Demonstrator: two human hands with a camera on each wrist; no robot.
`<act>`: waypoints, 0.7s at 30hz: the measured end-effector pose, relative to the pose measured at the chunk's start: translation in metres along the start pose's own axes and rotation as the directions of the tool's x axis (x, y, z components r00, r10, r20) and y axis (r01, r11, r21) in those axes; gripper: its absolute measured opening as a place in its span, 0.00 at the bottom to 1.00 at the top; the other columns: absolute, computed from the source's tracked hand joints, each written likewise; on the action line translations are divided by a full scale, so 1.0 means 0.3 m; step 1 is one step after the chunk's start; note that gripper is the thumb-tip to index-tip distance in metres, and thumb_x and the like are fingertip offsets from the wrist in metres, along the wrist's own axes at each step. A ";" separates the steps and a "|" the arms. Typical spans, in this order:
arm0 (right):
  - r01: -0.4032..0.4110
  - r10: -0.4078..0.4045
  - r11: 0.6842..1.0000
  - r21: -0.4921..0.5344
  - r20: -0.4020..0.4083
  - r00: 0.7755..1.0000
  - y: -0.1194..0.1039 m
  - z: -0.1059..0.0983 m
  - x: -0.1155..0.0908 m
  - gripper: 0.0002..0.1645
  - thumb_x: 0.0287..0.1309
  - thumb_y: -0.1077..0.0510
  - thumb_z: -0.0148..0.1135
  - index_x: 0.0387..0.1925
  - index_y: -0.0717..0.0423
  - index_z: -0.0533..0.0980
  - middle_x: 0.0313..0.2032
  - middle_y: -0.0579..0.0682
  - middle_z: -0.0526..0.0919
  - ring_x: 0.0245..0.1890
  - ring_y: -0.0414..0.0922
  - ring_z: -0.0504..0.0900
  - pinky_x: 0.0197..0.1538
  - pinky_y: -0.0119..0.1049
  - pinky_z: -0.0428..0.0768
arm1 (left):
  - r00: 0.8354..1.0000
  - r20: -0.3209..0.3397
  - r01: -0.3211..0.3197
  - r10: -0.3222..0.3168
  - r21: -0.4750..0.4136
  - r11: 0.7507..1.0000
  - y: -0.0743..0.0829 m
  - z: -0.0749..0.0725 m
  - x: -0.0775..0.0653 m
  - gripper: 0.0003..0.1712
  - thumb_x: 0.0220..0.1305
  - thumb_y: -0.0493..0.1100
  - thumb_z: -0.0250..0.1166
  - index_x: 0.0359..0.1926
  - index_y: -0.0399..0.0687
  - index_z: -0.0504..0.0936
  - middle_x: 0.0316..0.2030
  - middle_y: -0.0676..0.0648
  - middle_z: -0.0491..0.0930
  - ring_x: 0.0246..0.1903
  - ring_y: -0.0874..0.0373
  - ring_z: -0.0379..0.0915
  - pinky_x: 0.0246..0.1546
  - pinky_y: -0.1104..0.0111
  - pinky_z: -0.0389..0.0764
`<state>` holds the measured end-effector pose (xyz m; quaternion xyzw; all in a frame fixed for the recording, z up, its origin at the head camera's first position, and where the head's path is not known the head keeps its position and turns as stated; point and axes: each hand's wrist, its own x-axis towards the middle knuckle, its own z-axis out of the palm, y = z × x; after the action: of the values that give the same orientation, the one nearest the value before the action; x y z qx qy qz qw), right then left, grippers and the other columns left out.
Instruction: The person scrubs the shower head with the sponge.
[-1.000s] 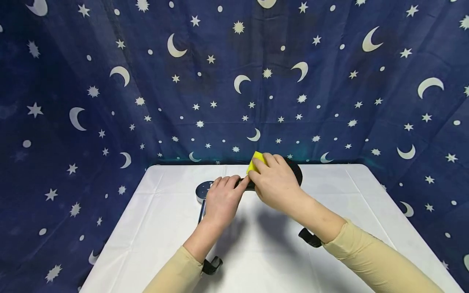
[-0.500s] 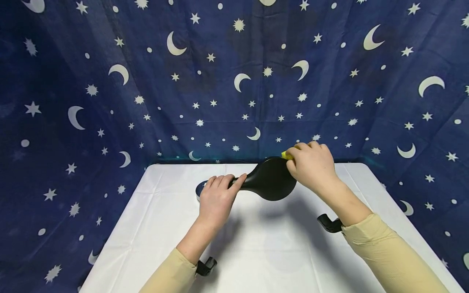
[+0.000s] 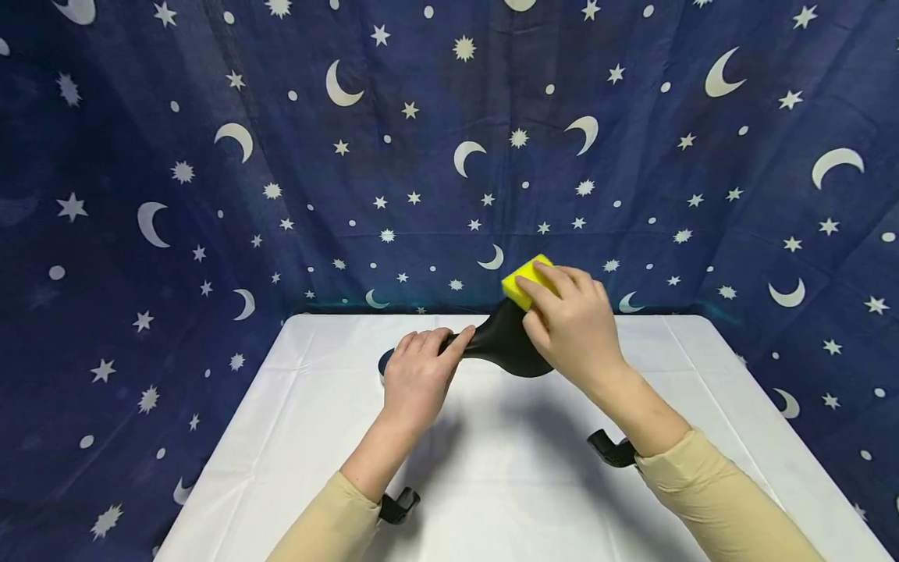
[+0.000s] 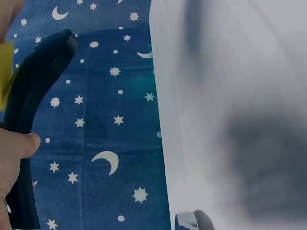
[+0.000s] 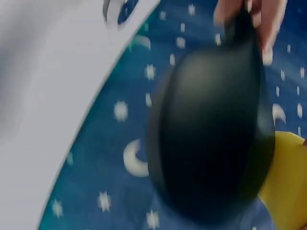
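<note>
My left hand (image 3: 419,377) grips the handle of a black spoon-shaped utensil (image 3: 509,343) with a broad rounded head, held above the table and pointing right. In the left wrist view the utensil (image 4: 29,86) shows side-on, its tip bending over, with the thumb (image 4: 29,143) along the handle. My right hand (image 3: 579,332) holds a yellow sponge (image 3: 523,282) at the far upper edge of the head, covering part of it. The right wrist view shows the utensil head (image 5: 208,124) blurred, with the sponge (image 5: 288,179) beside it; whether they touch all along is hidden.
A shiny round metal thing (image 3: 384,364) lies on the white-covered table (image 3: 330,437), mostly behind my left hand. A dark blue curtain (image 3: 421,156) with moons and stars hangs behind the table. Black wrist mounts (image 3: 400,506) sit under both forearms.
The right hand with the sponge moved right to the far end of the utensil head, then back left and up. The left hand keeps its grip with little movement.
</note>
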<state>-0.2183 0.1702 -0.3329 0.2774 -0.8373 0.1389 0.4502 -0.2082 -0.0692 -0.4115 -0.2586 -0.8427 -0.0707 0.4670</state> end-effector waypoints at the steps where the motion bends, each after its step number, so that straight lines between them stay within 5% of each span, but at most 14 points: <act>1: 0.019 -0.019 1.000 0.014 0.013 1.000 -0.020 0.007 -0.009 0.23 0.56 0.60 0.57 0.53 0.55 0.85 0.57 0.62 0.82 0.54 0.65 0.77 0.47 0.63 0.77 | 1.000 0.003 0.002 -0.002 -0.004 1.000 0.003 0.001 0.002 0.24 0.65 0.39 0.72 0.60 0.61 0.84 0.44 0.48 0.83 0.43 0.50 0.83 0.50 0.57 0.82; 6: 0.166 -0.169 0.986 0.033 0.118 0.978 -0.106 0.036 -0.062 0.26 0.55 0.60 0.62 0.58 0.51 0.83 0.62 0.60 0.79 0.59 0.65 0.75 0.50 0.61 0.79 | 0.999 0.028 0.033 -0.032 -0.026 0.999 0.016 0.005 0.000 0.20 0.64 0.41 0.74 0.57 0.58 0.86 0.45 0.49 0.83 0.44 0.51 0.83 0.51 0.58 0.82; 10: 0.206 -0.205 0.979 0.002 0.114 0.972 -0.073 0.033 -0.075 0.28 0.54 0.62 0.64 0.59 0.50 0.82 0.63 0.59 0.77 0.62 0.65 0.73 0.53 0.61 0.78 | 0.997 0.044 0.064 -0.062 -0.054 0.996 0.012 0.003 -0.008 0.22 0.63 0.42 0.74 0.59 0.59 0.85 0.46 0.49 0.83 0.45 0.51 0.83 0.53 0.58 0.81; 14: 0.047 -0.046 0.999 -0.025 0.038 0.998 0.028 0.013 -0.077 0.28 0.54 0.64 0.64 0.59 0.51 0.82 0.65 0.59 0.76 0.62 0.65 0.72 0.53 0.62 0.75 | 0.996 0.038 0.088 -0.085 -0.091 0.992 0.006 0.003 -0.013 0.26 0.64 0.42 0.74 0.62 0.60 0.83 0.45 0.49 0.83 0.44 0.51 0.83 0.51 0.59 0.81; 17: -0.103 0.103 0.995 -0.005 -0.001 0.995 0.078 0.002 -0.082 0.27 0.56 0.62 0.61 0.59 0.52 0.82 0.67 0.61 0.73 0.61 0.66 0.71 0.54 0.63 0.73 | 0.994 0.036 0.109 -0.106 -0.116 0.987 0.001 0.003 -0.017 0.27 0.62 0.42 0.76 0.62 0.59 0.83 0.45 0.49 0.83 0.43 0.51 0.83 0.50 0.59 0.82; 21: -0.143 0.147 0.987 0.076 -0.047 0.988 0.047 0.015 -0.082 0.26 0.57 0.61 0.61 0.59 0.52 0.82 0.69 0.63 0.70 0.57 0.68 0.71 0.56 0.62 0.73 | 0.987 0.051 0.157 -0.152 -0.140 0.978 0.001 0.002 -0.014 0.29 0.61 0.43 0.77 0.63 0.60 0.82 0.45 0.50 0.83 0.41 0.50 0.83 0.42 0.59 0.84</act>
<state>-0.2187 0.1878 -0.3555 0.2280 -0.8376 0.2090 0.4503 -0.2066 -0.0703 -0.4151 -0.2266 -0.8621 -0.1618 0.4234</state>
